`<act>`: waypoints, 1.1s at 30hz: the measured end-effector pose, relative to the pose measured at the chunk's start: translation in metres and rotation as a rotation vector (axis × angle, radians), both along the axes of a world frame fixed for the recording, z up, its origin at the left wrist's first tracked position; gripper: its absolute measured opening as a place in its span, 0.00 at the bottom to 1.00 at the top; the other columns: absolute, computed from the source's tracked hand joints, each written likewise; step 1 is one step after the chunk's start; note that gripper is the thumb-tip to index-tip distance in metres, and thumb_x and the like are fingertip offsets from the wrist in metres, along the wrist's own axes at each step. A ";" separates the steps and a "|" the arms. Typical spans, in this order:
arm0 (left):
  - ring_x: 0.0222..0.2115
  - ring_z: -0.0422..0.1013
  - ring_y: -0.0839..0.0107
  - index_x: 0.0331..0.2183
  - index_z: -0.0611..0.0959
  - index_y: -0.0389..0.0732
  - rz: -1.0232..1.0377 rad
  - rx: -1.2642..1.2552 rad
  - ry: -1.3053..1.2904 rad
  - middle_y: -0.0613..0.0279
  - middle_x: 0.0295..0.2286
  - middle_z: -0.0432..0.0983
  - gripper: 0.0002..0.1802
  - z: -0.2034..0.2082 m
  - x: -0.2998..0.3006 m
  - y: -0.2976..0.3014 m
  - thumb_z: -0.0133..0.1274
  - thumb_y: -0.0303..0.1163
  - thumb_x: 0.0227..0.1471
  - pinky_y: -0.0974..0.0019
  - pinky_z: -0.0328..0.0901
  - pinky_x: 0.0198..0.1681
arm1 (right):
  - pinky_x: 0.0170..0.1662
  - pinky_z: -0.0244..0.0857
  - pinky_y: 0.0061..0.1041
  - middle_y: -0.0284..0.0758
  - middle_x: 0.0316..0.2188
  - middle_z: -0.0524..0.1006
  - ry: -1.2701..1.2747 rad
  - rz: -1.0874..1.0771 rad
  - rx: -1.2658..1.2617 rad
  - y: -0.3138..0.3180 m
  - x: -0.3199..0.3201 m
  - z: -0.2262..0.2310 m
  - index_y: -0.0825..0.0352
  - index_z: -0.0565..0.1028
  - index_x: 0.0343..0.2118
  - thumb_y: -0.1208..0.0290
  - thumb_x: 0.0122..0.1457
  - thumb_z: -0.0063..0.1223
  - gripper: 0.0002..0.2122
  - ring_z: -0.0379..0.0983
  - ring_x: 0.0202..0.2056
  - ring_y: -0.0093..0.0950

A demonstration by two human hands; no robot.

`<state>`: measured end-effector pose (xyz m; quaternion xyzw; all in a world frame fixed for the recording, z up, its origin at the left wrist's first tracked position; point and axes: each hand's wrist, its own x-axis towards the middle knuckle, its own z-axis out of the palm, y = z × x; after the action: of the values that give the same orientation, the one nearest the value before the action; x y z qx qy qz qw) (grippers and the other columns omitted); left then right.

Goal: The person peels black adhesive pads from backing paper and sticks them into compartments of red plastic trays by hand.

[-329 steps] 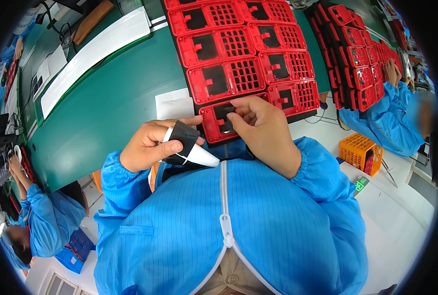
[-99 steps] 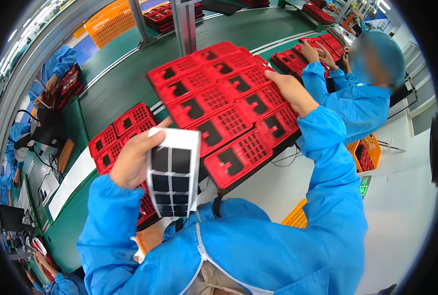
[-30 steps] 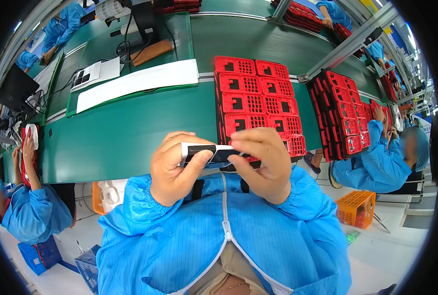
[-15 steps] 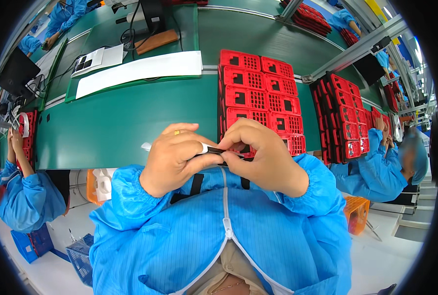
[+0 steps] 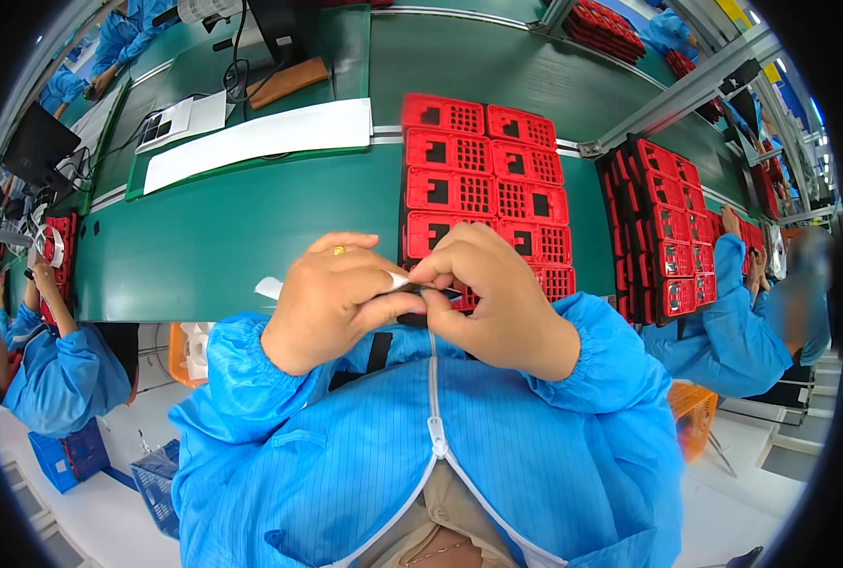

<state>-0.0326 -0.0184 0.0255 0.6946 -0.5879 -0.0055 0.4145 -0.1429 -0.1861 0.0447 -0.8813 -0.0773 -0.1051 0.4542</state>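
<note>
My left hand (image 5: 331,303) is closed in a pinch on a white strip (image 5: 269,287), whose one end pokes out to the left behind the hand. My right hand (image 5: 502,298) meets it fingertip to fingertip, its thumb and index finger pinching a thin dark piece (image 5: 419,287) against the strip's other end. The fingers cover most of the piece, so its kind cannot be made out. Just beyond my right hand stands a block of red perforated trays (image 5: 464,154) in two columns, with black edges along the side.
Another stack of red trays (image 5: 663,222) stands to the right, near a co-worker in blue (image 5: 724,322). A long white sheet (image 5: 260,147) lies on the green mat at the back left, with a brown block (image 5: 289,83) behind it. A metal post (image 5: 677,95) slants at the right.
Less of the dark piece shows between my fingertips, and the white end at the left sits lower. The view has shifted a little; the trays appear slightly further left.
</note>
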 end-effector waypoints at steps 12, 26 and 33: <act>0.33 0.70 0.72 0.33 0.81 0.32 0.226 -0.240 0.654 0.58 0.34 0.76 0.09 0.005 -0.028 -0.038 0.57 0.27 0.48 0.70 0.64 0.37 | 0.29 0.64 0.13 0.26 0.26 0.73 0.104 -0.201 1.049 -0.017 -0.015 -0.035 0.68 0.72 0.32 0.74 0.57 0.54 0.05 0.68 0.27 0.13; 0.30 0.67 0.78 0.33 0.82 0.32 0.355 -0.162 0.814 0.66 0.29 0.75 0.10 -0.008 -0.032 -0.078 0.56 0.29 0.50 0.74 0.61 0.33 | 0.25 0.61 0.21 0.32 0.19 0.71 -0.017 -0.286 0.884 -0.056 -0.011 -0.032 0.70 0.74 0.24 0.65 0.54 0.58 0.12 0.67 0.25 0.16; 0.36 0.69 0.73 0.39 0.77 0.29 0.266 -0.201 0.640 0.60 0.36 0.75 0.19 -0.010 -0.020 -0.086 0.46 0.37 0.58 0.71 0.61 0.42 | 0.25 0.60 0.22 0.29 0.17 0.71 0.033 -0.206 0.528 -0.092 0.002 -0.019 0.69 0.75 0.25 0.65 0.55 0.57 0.12 0.65 0.22 0.16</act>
<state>-0.0529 -0.1045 0.0155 0.6838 -0.3304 -0.1109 0.6411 -0.1405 -0.2784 0.0262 -0.7372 0.0501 -0.1530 0.6563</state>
